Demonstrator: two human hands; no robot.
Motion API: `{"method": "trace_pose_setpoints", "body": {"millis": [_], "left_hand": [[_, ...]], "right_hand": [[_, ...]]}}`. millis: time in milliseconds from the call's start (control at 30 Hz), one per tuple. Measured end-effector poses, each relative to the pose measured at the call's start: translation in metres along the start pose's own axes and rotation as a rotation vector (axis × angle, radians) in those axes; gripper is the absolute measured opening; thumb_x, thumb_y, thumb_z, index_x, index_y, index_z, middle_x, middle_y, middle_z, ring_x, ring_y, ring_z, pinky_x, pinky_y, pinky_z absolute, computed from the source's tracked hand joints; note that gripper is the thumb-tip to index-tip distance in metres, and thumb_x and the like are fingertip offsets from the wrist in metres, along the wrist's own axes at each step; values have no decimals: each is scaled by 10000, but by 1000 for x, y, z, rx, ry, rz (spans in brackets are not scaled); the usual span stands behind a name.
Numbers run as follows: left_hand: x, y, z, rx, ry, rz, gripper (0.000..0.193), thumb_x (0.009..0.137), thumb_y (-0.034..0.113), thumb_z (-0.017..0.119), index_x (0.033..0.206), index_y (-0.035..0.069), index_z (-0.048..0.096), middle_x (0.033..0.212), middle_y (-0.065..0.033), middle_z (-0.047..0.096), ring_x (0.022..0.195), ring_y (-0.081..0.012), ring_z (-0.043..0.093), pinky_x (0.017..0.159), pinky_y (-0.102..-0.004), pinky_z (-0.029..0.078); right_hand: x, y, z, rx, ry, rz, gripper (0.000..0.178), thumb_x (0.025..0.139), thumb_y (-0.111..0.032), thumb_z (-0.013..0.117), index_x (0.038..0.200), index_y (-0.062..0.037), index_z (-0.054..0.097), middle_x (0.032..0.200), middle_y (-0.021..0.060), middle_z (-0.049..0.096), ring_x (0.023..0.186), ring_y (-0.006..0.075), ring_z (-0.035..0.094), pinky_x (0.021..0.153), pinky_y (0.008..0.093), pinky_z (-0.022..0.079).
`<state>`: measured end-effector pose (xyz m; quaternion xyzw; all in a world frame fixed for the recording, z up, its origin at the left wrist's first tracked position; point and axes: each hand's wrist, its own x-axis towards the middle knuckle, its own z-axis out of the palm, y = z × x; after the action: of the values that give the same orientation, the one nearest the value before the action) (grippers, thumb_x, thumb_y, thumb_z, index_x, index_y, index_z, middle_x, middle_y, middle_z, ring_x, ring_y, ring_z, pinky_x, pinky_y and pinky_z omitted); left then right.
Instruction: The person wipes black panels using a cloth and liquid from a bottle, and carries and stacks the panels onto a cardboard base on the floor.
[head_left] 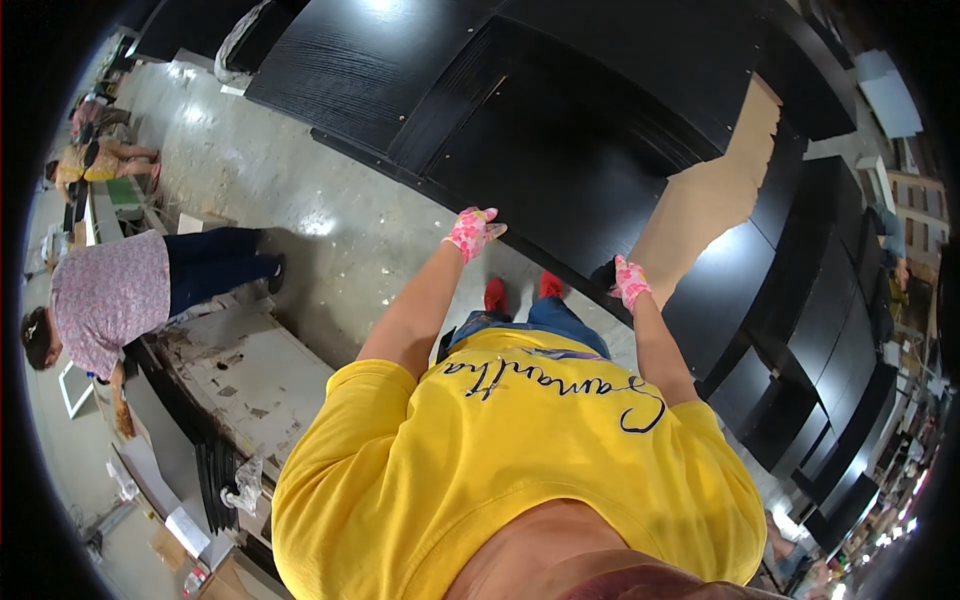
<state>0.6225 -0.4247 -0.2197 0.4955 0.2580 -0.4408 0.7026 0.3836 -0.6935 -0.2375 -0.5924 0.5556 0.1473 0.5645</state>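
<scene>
My left hand, in a white glove with a pink pattern, is at the near edge of a large black panel. Its fingers are apart, and I see nothing held in them. My right hand, gloved the same way, is farther right along that edge. Its fingers are closed around a small black clump, perhaps a rag; its exact kind is too dark to tell. Just beyond that hand, a strip of brown cardboard with a ragged edge lies across the black panels.
More black panels are stacked at the right. Behind me on the left, a person in a patterned shirt bends over a worn pale board. Other people work at the far left. Grey concrete floor shows between.
</scene>
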Motion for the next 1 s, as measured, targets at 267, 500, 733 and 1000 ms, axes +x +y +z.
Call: {"method": "trace_pose_setpoints", "body": {"millis": [267, 500, 733, 1000], "left_hand": [[-46, -12, 6, 106, 11, 26, 436, 865, 166, 601, 1225, -21, 445, 1184, -158, 520, 1100, -323, 528, 916, -379, 471], [-91, -64, -2, 261, 64, 47, 477, 851, 229, 623, 1236, -16, 484, 1057, -93, 585, 922, -207, 590, 798, -301, 491], [-151, -177, -130, 487, 565, 54, 524, 842, 266, 618, 1242, -43, 480, 1019, -109, 614, 833, -156, 576, 743, -264, 472], [-248, -258, -140, 414, 737, -114, 590, 788, 413, 589, 1216, 12, 519, 1176, -215, 563, 1126, -308, 527, 938, -344, 414]], "right_hand": [[10, -39, -22, -871, -9, -377, 515, 929, -416, 339, 1030, 28, 578, 1072, 265, 574, 1053, 394, 531, 884, 438, 433], [127, -34, -91, -489, 206, -206, 544, 883, -442, 397, 1134, 19, 542, 1163, 250, 549, 1106, 419, 497, 913, 418, 412], [152, -61, -113, -350, 234, -357, 544, 844, -485, 481, 1093, -11, 577, 1131, 206, 581, 1039, 348, 546, 853, 432, 435], [35, -133, 22, -380, -279, -538, 310, 916, -365, 493, 887, -67, 573, 760, 39, 619, 591, 121, 549, 499, 247, 436]]}}
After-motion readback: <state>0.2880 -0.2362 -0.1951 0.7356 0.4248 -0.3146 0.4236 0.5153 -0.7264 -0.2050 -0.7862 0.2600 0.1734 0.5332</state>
